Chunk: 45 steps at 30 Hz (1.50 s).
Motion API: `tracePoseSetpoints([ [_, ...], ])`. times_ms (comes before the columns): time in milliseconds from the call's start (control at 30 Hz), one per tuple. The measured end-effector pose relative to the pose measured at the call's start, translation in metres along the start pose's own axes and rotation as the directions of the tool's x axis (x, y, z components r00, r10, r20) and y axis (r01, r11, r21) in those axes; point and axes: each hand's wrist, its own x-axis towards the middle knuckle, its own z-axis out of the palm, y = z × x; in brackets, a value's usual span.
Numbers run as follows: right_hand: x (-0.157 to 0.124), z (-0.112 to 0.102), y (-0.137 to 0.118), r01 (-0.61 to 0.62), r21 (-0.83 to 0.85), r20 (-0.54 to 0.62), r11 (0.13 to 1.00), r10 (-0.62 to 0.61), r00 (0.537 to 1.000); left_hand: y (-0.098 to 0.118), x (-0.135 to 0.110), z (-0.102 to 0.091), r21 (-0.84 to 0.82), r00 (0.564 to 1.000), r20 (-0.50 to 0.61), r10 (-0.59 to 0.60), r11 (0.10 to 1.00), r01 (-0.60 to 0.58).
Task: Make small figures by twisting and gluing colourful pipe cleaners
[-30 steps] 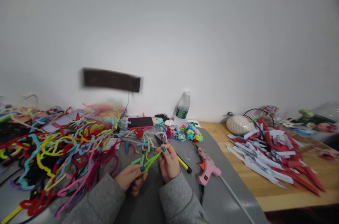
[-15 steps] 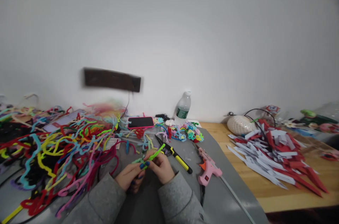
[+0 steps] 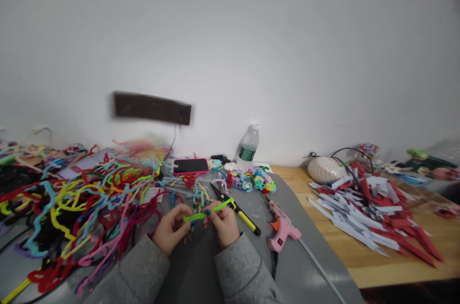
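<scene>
A bright green fuzzy strip is held above the gray desk, just in front of the body and between the two hands. Its left end is pinched by the thumb and fingers of the left hand, while it is gripped farther along by the fingertips of the right hand, past which a tip is left sticking out, up and to the right. The strip seems to be partly doubled, so the shaping can be judged as begun; whether any twist is locked in cannot be told, as the join is hidden by the fingers. No finished form is shown by it yet. Beyond the hands, small looped pieces are gathered near a bottle, and these can be judged as shaped already. To the left, a large tangle of fuzzy stems is spread out, most of it apparently left unworked. The yellow-handled pliers and the pink glue gun are left lying to the right, untouched by either hand. Farther right, red and white paper strips are heaped on a wooden surface.
</scene>
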Motion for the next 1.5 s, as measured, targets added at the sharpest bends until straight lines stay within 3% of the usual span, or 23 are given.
tracePoseSetpoints([
  [133, 0.001, -0.003, 0.005, -0.025, 0.035, 0.0, 0.999, 0.025, 1.0, 0.005, 0.001, -0.005, 0.025, 0.994, -0.071, 0.083, 0.996, -0.081],
  [300, 0.0, -0.004, 0.006, -0.009, 0.055, 0.004, 0.998, 0.009, 1.0, 0.01, 0.0, -0.005, 0.157, 0.987, -0.115, 0.108, 0.984, -0.089],
  [400, -0.001, -0.003, 0.005, -0.015, 0.064, 0.021, 0.998, 0.013, 1.0, 0.009, -0.001, -0.004, 0.154, 0.979, -0.162, 0.122, 0.983, -0.097],
  [567, -0.002, 0.0, -0.001, -0.027, 0.006, 0.112, 1.0, 0.026, 0.993, 0.009, 0.0, -0.006, 0.087, 0.99, -0.117, 0.078, 0.994, -0.068],
  [667, -0.002, 0.002, -0.005, -0.024, -0.045, 0.17, 0.999, 0.032, 0.985, 0.01, 0.001, -0.007, 0.138, 0.99, -0.101, 0.102, 0.986, -0.088],
  [800, -0.002, 0.004, -0.006, -0.014, -0.06, 0.203, 0.998, 0.026, 0.979, 0.014, 0.001, -0.008, 0.293, 0.978, -0.058, 0.202, 0.94, -0.177],
  [1000, -0.001, 0.002, -0.004, -0.024, -0.095, 0.181, 0.995, 0.041, 0.983, 0.012, 0.001, -0.009, 0.488, 0.918, -0.064, 0.392, 0.814, -0.314],
  [1167, -0.002, -0.001, -0.001, -0.011, -0.124, 0.17, 0.992, 0.032, 0.985, 0.006, 0.0, -0.01, 0.508, 0.945, -0.074, 0.319, 0.828, -0.24],
  [1300, -0.002, 0.0, 0.0, 0.01, -0.146, 0.095, 0.989, 0.004, 0.995, 0.009, 0.0, -0.006, 0.527, 0.938, -0.066, 0.34, 0.81, -0.257],
  [1500, 0.0, -0.005, 0.007, -0.018, -0.008, 0.118, 1.0, 0.019, 0.993, 0.006, 0.001, -0.009, 0.481, 0.959, -0.065, 0.275, 0.851, -0.211],
])
